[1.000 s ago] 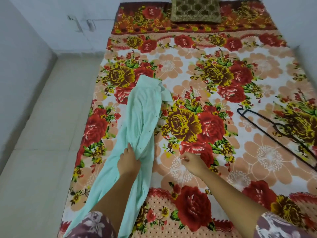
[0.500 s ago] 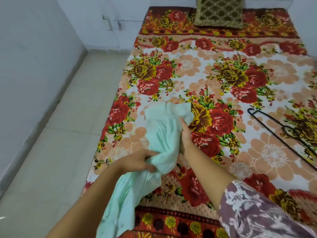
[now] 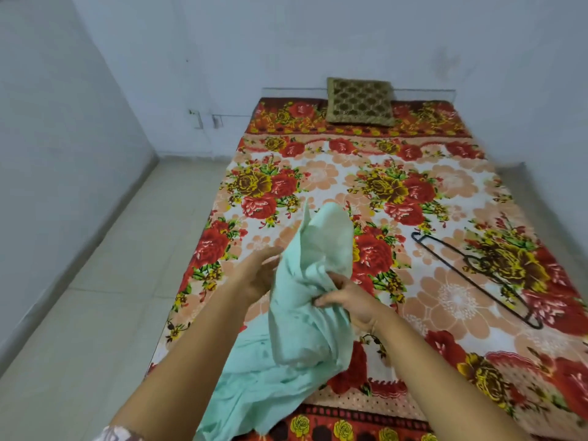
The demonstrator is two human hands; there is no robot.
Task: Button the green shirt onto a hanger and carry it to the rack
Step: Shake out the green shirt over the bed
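Observation:
The pale green shirt [image 3: 305, 300] is bunched and lifted off the floral bed, its lower part trailing down over the bed's near edge. My right hand [image 3: 346, 297] grips a fold of the shirt at its middle, fingers curled into the cloth. My left hand [image 3: 257, 275] is against the shirt's left side with the fingers stretched out; the fingertips are blurred and partly hidden by the cloth. A black hanger [image 3: 474, 275] lies flat on the bed to the right, apart from both hands.
The bed [image 3: 445, 192] with its red and orange flowered cover fills the middle and right. A brown patterned cushion [image 3: 359, 101] leans at the head. Pale tiled floor [image 3: 105, 281] runs along the left, bounded by white walls. No rack is in view.
The shirt has been raised off the bed and gathered between both hands. My right hand moved from the shirt's far end to grip its middle; my left hand loosened its hold. The view tilted upward.

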